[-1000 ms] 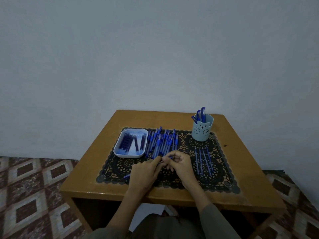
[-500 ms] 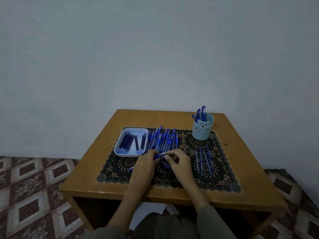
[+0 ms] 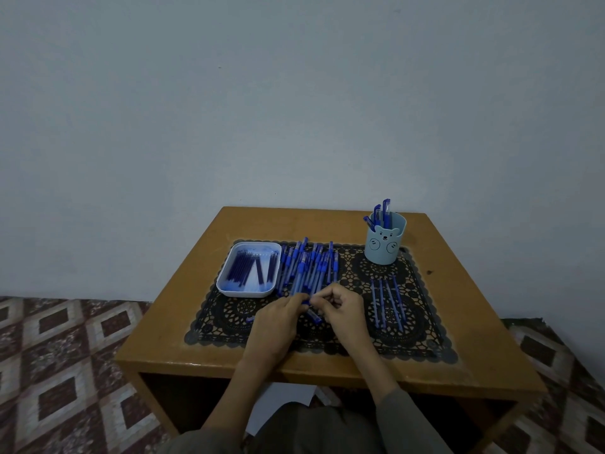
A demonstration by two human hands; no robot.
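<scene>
I am pinching a blue pen [image 3: 307,302] between my left hand [image 3: 278,317] and right hand [image 3: 343,309]. I am holding them mid-frame, below the pen pile [image 3: 307,267].

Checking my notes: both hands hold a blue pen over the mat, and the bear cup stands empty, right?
Not empty: in the head view the bear cup holds several pens. Left hand and right hand do hold a blue pen.

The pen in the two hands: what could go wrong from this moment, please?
1. The left hand and right hand pinch the pen right beside the pile of pens; a slip could scatter the pile or lose the pen in it.
2. A small blue piece lies loose on the mat near the left hand; the wrist might sweep it off the mat.
</scene>
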